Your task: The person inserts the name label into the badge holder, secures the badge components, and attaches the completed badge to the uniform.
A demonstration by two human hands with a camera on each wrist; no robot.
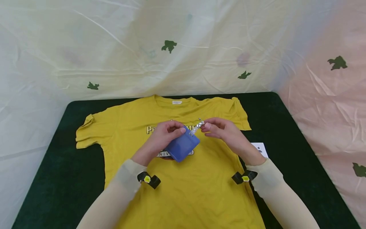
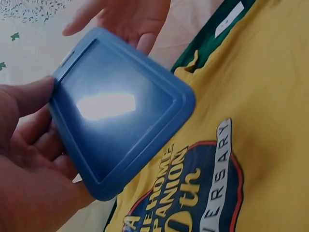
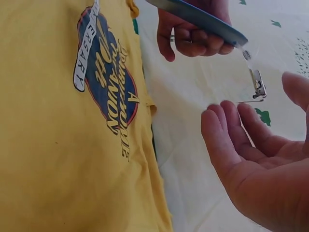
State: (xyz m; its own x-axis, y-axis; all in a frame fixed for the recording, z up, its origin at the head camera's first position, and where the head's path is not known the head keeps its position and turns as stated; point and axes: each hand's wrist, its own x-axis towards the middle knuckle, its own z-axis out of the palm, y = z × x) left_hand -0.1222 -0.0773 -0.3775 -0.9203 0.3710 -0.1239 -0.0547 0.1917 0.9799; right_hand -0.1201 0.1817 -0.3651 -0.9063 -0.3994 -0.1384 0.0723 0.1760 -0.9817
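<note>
Nearest are two pale sleeves [image 1: 114, 197], each forearm ending in a black band [image 1: 245, 176] at the wrist. Beyond them, the left hand [image 1: 166, 135] grips a blue badge holder [image 1: 182, 144] near its upper edge, thumb on one face and fingers behind. The holder hangs tilted in the air over the shirt's chest. A short clear strap [image 1: 194, 130] runs from its edge to a small metal clip [image 3: 259, 84].

The right hand [image 1: 221, 128] is at the clip, fingers loosely bent and thumb held apart — it has no firm grip, though whether a fingertip grazes the metal is hard to tell at this angle. The clip's lever appears swung out.

The step in hand looks like handling the clip while the left hand steadies the holder; the next move seems to call for a fine pinch — thumb and fingertips meeting on the metal.

Below, a yellow shirt [image 1: 200, 194] lies spread out, printed front up, collar away from the person. Right of it, partly behind the right forearm, a white card [image 1: 260, 149] lies on the dark green table [image 1: 291, 140]. Farthest is a pale cloth backdrop [image 1: 128, 35] with green leaf-like patches [image 1: 169, 45].
</note>
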